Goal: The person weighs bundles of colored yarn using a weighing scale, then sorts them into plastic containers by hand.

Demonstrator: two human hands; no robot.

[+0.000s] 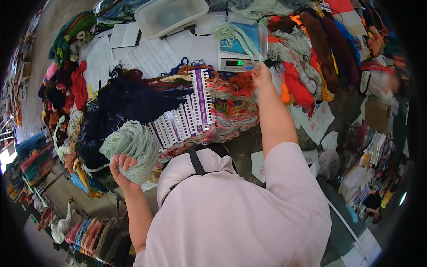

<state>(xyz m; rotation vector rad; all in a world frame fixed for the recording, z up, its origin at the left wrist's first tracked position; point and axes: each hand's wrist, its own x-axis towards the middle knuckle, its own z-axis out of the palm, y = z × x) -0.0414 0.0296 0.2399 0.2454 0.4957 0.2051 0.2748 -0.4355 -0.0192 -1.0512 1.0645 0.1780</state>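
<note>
A large ball of pale green yarn (132, 149) is held up at the left by my left hand (124, 171), its fingers wrapped round the lower side. My right hand (262, 74) is at the right front corner of the digital scale (242, 65), fingers pinched at the ends of pale green strands. Those strands (233, 38) lie in a clear tray (263, 42) on the scale, whose green display is lit. Between my hands, perforated purple-and-white cards (182, 113) rest over bundles of yarn, beside a dark navy yarn heap (129, 98).
An empty translucent tub (171, 18) stands at the back of the table. Written sheets (151, 55) and an open notebook (124, 35) lie at the back left. Colourful yarn skeins (296, 84) hang over the right edge. Plastic bags (329, 153) lie lower right.
</note>
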